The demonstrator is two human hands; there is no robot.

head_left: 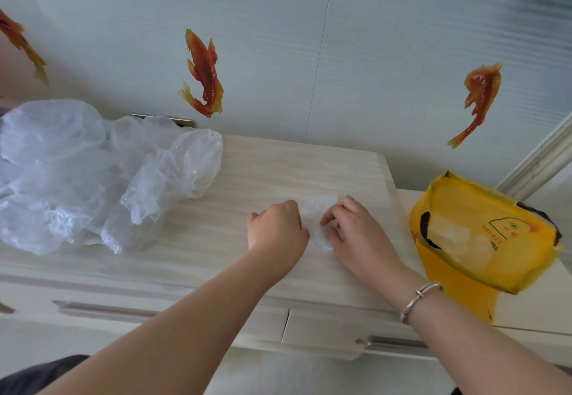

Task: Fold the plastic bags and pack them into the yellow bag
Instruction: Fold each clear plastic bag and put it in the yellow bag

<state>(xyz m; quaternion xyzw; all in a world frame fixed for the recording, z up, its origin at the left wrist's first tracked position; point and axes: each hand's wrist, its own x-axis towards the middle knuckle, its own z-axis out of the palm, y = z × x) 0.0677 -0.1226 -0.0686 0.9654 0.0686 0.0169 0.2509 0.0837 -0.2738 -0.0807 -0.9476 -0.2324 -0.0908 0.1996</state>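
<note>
Nearest the camera, two bare forearms reach over the pale wood-grain cabinet top (pixel 309 171), a thin silver bangle (pixel 421 300) on the right wrist. Both hands work one small, translucent, already compact folded plastic bag (pixel 315 224) lying flat between them at centre. Left hand (pixel 275 232) has fingers curled down on the bag's left edge; fingertips hidden, so pinching or pressing cannot be told. Right hand (pixel 356 233) has fingers bent, tips pinching the bag's right side. Just right of it, at the cabinet's right edge, the yellow plastic carrier bag with black handles and a duck print (pixel 483 239) stands open; pale folded shapes show inside, so likely several bags packed already. Farther left, a big loose heap of crumpled clear plastic bags (pixel 93 177) sits untouched, well apart from the hands. Far wall carries orange fish stickers (pixel 204 75). Judgement: mid-task; current bag nearly folded, not yet packed, most of the heap left.
</note>
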